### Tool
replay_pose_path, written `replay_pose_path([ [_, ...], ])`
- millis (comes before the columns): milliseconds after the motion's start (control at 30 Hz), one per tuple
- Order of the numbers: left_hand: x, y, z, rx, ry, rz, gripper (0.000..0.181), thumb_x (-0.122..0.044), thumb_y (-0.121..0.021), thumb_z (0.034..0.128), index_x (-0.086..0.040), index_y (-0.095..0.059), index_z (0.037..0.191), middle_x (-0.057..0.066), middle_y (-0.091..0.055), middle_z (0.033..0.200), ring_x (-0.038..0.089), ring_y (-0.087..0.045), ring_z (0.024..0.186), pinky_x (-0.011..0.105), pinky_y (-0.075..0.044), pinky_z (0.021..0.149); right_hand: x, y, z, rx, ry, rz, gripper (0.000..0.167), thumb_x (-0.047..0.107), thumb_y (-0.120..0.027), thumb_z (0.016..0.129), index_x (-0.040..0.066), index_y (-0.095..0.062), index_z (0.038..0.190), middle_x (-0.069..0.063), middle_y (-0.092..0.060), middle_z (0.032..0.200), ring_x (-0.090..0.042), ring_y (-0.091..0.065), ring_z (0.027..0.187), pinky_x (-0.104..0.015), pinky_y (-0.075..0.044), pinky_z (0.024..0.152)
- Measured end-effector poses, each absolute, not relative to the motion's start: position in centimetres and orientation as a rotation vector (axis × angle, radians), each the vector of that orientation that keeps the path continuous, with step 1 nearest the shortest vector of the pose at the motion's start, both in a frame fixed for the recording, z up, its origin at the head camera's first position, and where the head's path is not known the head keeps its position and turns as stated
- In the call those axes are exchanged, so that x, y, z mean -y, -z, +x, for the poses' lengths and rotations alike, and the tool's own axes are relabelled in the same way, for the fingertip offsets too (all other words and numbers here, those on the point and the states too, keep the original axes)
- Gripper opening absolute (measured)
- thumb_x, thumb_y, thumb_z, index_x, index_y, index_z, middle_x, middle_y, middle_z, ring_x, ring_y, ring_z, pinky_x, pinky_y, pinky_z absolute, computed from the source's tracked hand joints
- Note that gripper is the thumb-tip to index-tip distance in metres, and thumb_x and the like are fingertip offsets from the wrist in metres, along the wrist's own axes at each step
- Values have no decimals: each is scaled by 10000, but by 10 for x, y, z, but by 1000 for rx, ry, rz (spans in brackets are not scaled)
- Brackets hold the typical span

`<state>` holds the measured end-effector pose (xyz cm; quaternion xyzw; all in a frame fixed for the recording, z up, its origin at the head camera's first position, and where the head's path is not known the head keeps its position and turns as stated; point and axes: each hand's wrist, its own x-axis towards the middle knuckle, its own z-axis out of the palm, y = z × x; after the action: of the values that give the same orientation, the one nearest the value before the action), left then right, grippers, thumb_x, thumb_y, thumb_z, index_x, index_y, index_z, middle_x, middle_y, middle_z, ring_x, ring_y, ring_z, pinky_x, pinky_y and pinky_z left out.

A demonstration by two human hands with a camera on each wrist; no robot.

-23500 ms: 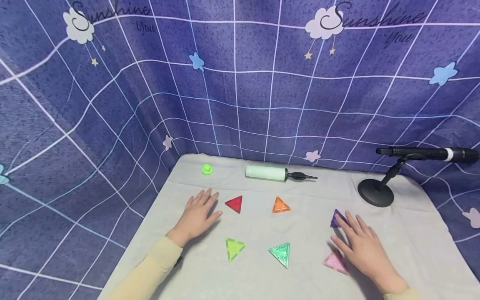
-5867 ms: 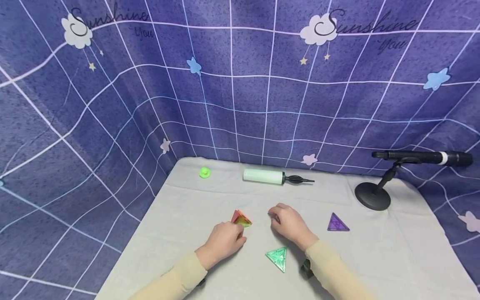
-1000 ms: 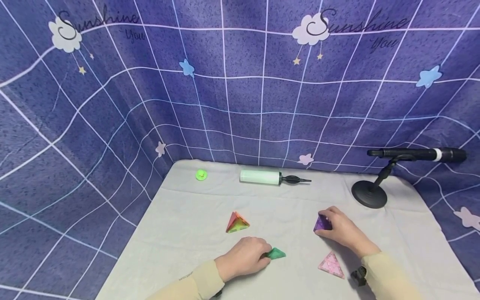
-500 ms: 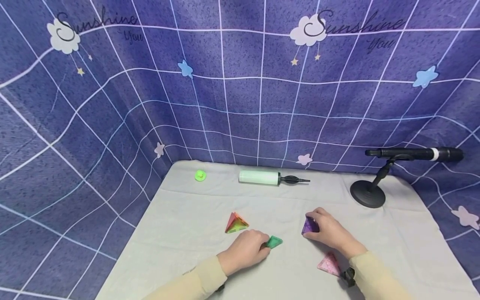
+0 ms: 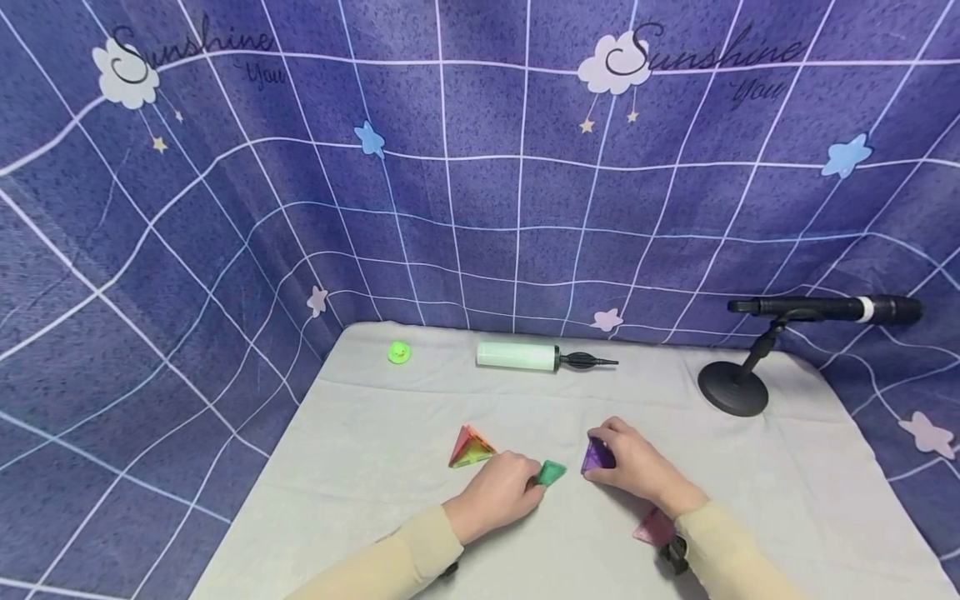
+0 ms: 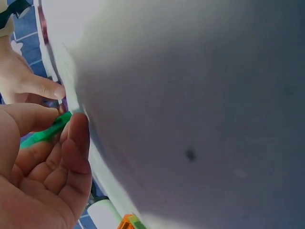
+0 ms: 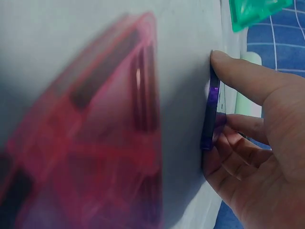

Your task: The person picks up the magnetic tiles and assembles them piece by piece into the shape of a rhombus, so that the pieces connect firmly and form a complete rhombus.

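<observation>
My left hand (image 5: 497, 493) pinches a green triangular magnetic tile (image 5: 552, 472), tilted up from the cloth. Just to its right, my right hand (image 5: 639, 468) grips a purple triangular magnetic tile (image 5: 595, 457) between thumb and fingers. A small gap separates the two tiles. Left of them, red, orange and yellow-green tiles lean together as a small pyramid (image 5: 471, 448). A pink triangular tile (image 5: 651, 527) lies partly hidden by the right wrist, and looms large and blurred in the right wrist view. The left wrist view shows the green tile (image 6: 47, 131) edge-on between thumb and fingers.
Along the back of the cloth-covered table (image 5: 360, 467) are a green toy duck (image 5: 399, 352), a pale green hand pump (image 5: 517, 356) with a black nozzle, and a black microphone on a round stand (image 5: 733, 388). A blue patterned curtain (image 5: 480, 192) hangs behind.
The red, orange and yellow-green tiles, flat and apart at first, now form a pyramid. During the last second my right hand slid the purple tile left; my left hand moved the green tile slightly backward.
</observation>
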<state>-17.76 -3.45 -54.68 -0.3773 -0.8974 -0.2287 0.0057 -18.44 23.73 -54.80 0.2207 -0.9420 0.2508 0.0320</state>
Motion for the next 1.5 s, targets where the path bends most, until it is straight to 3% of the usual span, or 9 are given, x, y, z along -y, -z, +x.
replay_pose_path([
  [1067, 16, 543, -191, 2755, 543, -992, 414, -184, -754, 860, -215, -439, 593, -128, -377, 524, 44, -370, 484, 227, -294, 449, -196, 554, -184, 2845, -820, 762, 645, 253, -959, 739, -60, -678, 1228, -103, -619, 1085, -211, -630, 938, -414, -552, 876],
  [1500, 5, 548, -192, 2767, 429, -953, 447, -189, -767, 846, -219, -413, 574, -107, -426, 535, 71, -423, 488, 300, -376, 460, -194, 556, -182, 2864, -823, 690, 632, 290, -967, 723, -12, -693, 1206, -53, -621, 1073, -170, -624, 924, -399, -550, 867],
])
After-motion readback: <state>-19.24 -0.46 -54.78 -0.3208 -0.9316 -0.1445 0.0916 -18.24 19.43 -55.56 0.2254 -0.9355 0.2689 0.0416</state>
